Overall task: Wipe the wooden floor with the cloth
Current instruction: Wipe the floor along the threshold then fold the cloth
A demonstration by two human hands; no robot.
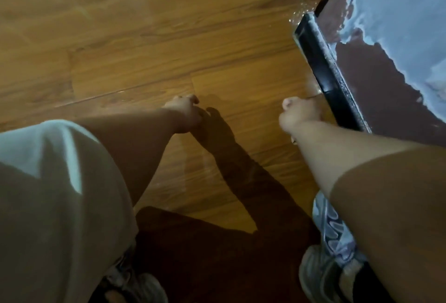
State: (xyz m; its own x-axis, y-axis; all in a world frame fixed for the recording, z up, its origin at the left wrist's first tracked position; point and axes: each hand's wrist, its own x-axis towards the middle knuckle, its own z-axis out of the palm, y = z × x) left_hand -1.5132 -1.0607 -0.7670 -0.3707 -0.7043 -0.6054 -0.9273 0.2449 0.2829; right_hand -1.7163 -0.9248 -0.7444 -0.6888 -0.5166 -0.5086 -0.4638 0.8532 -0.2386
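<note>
The wooden floor (149, 44) fills the frame from nine to one o'clock. A pale-clothed knee (55, 194) bulks at eight o'clock. A brown wall (376, 80) with pale patches runs down the side at two, edged by a black skirting board (325, 68). A grey shoe (316, 276) sits at five. The right hand (301, 114), just beside the skirting, is fisted; the left hand (185, 112), near centre, is curled at the floor. What either holds cannot be told, nor where the cloth is.
</note>
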